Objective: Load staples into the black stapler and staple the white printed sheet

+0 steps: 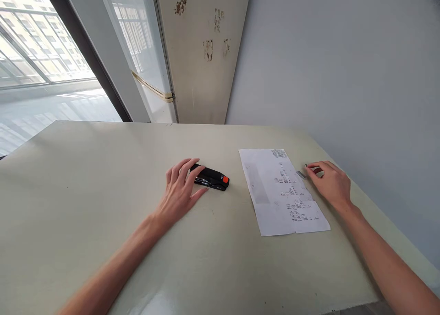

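Observation:
A black stapler with an orange-red piece at its right end lies on the table. My left hand is curled over its left end, fingers along the far side and thumb on the near side. That end is partly hidden under the fingers. Off to the right, my right hand is closed in a pinch just above the tabletop. A tiny dark speck shows at its fingertips, too small to name. Close to those fingertips lies a short grey strip of staples, at the right edge of a printed sheet of paper.
The pale table runs back to a worn cream cabinet with a gold handle. A plain wall rises along the table's right edge. A bright window stands at the far left.

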### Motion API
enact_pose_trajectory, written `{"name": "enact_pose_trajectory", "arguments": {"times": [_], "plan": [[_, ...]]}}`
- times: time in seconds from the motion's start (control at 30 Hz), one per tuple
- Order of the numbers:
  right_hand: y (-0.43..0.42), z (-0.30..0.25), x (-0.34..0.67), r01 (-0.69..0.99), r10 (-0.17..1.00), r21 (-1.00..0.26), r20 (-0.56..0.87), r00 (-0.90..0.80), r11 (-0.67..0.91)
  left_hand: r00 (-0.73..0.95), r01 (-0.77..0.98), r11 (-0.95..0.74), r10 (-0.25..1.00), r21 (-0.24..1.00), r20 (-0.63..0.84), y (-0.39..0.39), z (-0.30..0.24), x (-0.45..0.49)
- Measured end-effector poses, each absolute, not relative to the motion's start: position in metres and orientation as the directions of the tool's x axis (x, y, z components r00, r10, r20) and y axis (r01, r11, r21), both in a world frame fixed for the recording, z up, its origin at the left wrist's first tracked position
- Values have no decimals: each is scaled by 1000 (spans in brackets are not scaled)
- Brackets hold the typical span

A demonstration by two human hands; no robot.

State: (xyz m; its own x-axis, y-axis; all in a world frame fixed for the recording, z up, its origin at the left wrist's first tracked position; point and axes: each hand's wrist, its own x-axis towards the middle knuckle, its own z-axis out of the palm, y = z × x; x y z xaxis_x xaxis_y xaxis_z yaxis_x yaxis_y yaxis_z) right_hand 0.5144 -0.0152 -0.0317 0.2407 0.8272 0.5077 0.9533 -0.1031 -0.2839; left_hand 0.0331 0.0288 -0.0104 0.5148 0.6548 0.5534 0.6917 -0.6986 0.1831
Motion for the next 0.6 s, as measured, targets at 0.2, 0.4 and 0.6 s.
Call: {"name": "enact_pose_trajectory", "arguments": {"times": [0.2, 0.4, 0.6], "plan": [[-24, -43, 505, 943, 838, -291, 465, 286, -160, 510, 702, -674, 701, 231, 499, 49, -7, 27], [-40, -51, 479, 979, 898, -205, 429, 97, -8, 440, 751, -554, 826, 360, 353, 55, -10, 27], [-47, -54, 432, 963, 905, -263, 420, 66, 52, 324, 830, -442, 879, 341, 350, 65, -9, 17]]}}
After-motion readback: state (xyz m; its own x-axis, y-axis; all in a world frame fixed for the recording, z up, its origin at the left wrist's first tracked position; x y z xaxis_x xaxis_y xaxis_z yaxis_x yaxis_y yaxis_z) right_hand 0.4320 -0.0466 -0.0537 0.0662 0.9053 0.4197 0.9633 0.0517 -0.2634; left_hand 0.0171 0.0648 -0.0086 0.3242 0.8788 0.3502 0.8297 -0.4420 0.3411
